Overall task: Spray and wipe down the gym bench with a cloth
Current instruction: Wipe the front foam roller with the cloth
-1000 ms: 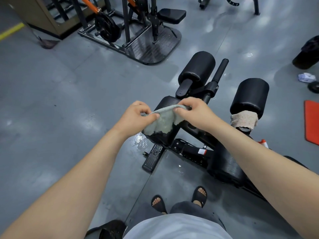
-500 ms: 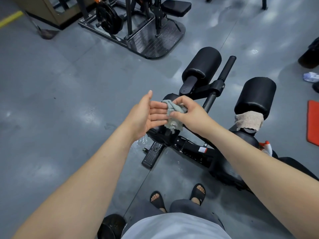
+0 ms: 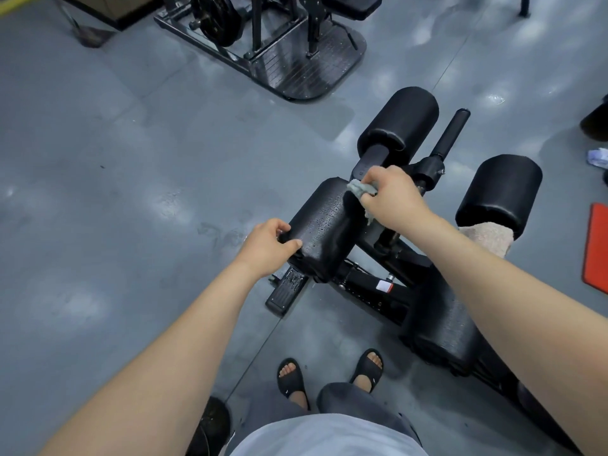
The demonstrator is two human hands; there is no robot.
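Scene: view down over two bare forearms onto a black gym bench (image 3: pixel 362 294) on a grey floor
Cloth (image 3: pixel 360 189): small, grey, bunched up, pressed on the far right corner of the nearer seat pad (image 3: pixel 324 228)
Right hand (image 3: pixel 391 197): curled round the cloth, gripping it against the pad
Left hand (image 3: pixel 269 245): grips the pad's near left edge, thumb on top, apparently steadying it
Done: spraying of this pad, judging by droplets beaded across its top
Left: nearly all the wiping, it seems; droplets cover most of the pad, and the second pad (image 3: pixel 441 327), left roller pad (image 3: pixel 399 118) and right roller pad (image 3: pixel 500 192) look unwiped
Containers: none in view; no spray bottle visible
Nearby: beige towel (image 3: pixel 487 238) draped just below the right roller pad
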